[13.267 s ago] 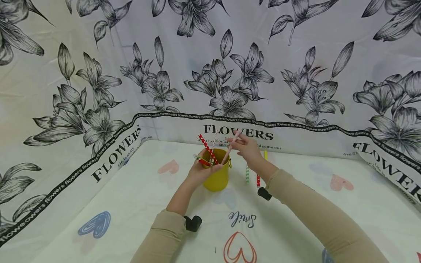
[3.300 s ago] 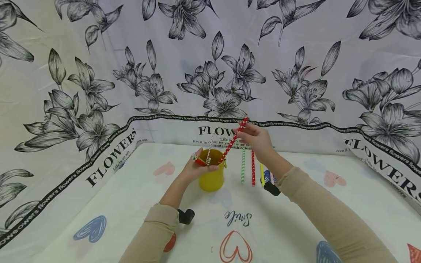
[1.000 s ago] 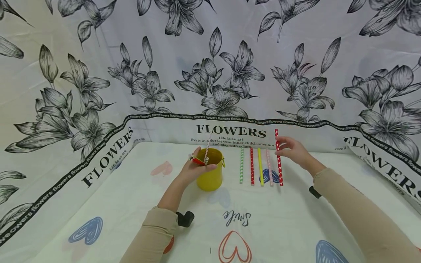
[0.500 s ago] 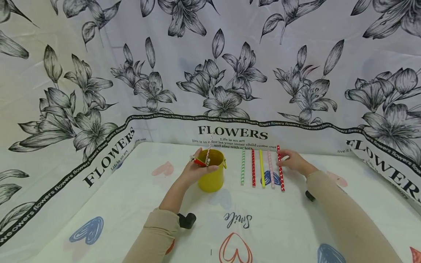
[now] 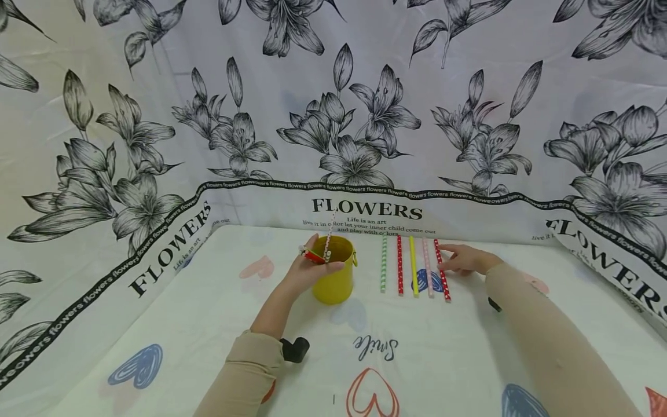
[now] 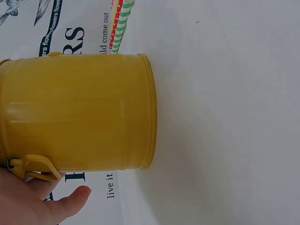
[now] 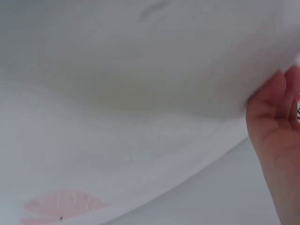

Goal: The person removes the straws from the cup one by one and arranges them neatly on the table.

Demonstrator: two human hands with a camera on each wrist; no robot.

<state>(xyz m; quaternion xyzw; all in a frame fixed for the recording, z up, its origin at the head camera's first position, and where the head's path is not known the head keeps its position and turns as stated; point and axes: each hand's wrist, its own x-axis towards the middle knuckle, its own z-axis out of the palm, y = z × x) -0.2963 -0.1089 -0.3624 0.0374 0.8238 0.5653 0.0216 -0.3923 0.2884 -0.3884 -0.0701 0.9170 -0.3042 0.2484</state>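
Note:
My left hand (image 5: 304, 275) grips the yellow metal bucket (image 5: 333, 286) at its left side, with the thumb over the rim. In the left wrist view, fingers show beside the bucket's handle loop (image 6: 40, 164). Inside the bucket, a white dotted straw (image 5: 329, 240) stands tilted, and red and green straw ends (image 5: 312, 255) lean by the hand. My right hand (image 5: 469, 259) touches a red straw with white spots (image 5: 443, 278) lying on the table, fingers stretched along its right side. In the right wrist view, the right hand (image 7: 276, 112) is partly cut off.
Left of that straw lie a pink straw (image 5: 428, 269), a yellow straw (image 5: 414, 266), another red straw (image 5: 400, 266) and a green striped straw (image 5: 384, 266), roughly parallel. A flower-printed curtain (image 5: 354, 116) hangs behind the white tablecloth (image 5: 219, 347).
Over the last seconds, my right hand has taken the red spotted straw out of the bucket and laid it at the row's right end. My left hand has stayed on the bucket.

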